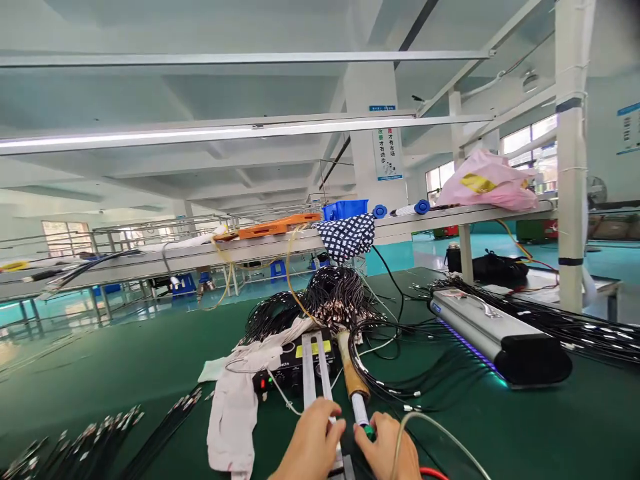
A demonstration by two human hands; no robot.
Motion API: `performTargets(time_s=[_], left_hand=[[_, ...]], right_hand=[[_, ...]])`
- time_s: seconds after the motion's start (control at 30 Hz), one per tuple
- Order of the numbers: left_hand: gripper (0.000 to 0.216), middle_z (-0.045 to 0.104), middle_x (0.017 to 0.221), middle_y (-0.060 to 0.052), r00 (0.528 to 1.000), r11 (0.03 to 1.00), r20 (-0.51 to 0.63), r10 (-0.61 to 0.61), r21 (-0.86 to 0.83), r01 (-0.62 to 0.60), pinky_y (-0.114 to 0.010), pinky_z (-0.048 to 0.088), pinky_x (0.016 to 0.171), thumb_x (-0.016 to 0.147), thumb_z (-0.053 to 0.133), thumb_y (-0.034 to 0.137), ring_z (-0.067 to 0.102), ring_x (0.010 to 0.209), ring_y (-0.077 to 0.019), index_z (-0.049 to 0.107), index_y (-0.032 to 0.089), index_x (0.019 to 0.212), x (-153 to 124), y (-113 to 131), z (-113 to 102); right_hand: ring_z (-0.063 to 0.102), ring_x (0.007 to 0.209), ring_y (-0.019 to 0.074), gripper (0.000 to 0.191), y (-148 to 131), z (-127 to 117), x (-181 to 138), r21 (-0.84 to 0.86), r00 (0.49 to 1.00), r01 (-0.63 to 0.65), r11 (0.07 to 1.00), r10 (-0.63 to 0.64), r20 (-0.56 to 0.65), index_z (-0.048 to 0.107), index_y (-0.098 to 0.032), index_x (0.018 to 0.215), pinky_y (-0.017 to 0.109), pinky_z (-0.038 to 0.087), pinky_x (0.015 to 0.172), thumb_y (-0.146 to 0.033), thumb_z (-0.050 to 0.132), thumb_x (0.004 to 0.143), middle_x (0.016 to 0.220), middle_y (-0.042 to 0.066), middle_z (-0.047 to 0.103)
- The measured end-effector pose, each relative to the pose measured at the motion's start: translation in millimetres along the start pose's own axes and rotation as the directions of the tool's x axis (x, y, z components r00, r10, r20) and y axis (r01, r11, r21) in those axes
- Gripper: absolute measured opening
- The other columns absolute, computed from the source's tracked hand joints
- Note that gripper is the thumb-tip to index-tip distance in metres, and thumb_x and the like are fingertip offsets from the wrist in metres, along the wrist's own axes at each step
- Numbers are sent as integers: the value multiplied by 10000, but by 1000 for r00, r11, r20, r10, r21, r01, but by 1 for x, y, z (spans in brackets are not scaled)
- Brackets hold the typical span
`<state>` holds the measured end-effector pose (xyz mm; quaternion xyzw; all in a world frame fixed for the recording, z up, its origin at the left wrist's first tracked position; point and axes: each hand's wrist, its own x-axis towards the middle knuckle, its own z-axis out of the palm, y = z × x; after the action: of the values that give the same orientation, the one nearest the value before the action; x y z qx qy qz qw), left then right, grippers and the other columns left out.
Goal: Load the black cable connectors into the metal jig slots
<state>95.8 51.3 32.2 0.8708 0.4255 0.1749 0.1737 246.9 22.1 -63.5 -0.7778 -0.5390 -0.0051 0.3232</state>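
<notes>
My left hand [313,440] is curled over two pale metal strips [309,370], thumb close to the forefinger; what it holds, if anything, is hidden. My right hand [390,448] closes round the green end [369,432] of a white rod-like handle [359,408]. That handle runs into a tan tube [351,363], worn and brownish, pointing away from me. A pale cable [440,427] loops over my right hand. Behind the strips stands a black box [287,375] with red and green lights and a yellow label. A bundle of black cables [335,293] lies beyond it.
Light cloth [233,413] drapes down left of the box. Cut black wires [95,440] lie at the left front. A silver-and-black lamp unit [495,337] glows violet on the right of the green table [165,353]. Above runs a shelf [270,248] with a pink bag [487,183].
</notes>
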Motion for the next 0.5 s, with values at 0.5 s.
performTargets(time_s=[0.5], left_hand=[[211, 684, 1082, -100, 952, 948, 5, -306, -94, 305, -369, 512, 893, 956, 614, 253, 661, 1000, -216, 587, 96, 1094, 102, 21, 49]], right_hand=[[712, 781, 355, 196, -8, -14, -4, -2, 997, -53, 999, 52, -52, 696, -84, 891, 404, 504, 716, -111, 509, 839, 796, 210, 730]])
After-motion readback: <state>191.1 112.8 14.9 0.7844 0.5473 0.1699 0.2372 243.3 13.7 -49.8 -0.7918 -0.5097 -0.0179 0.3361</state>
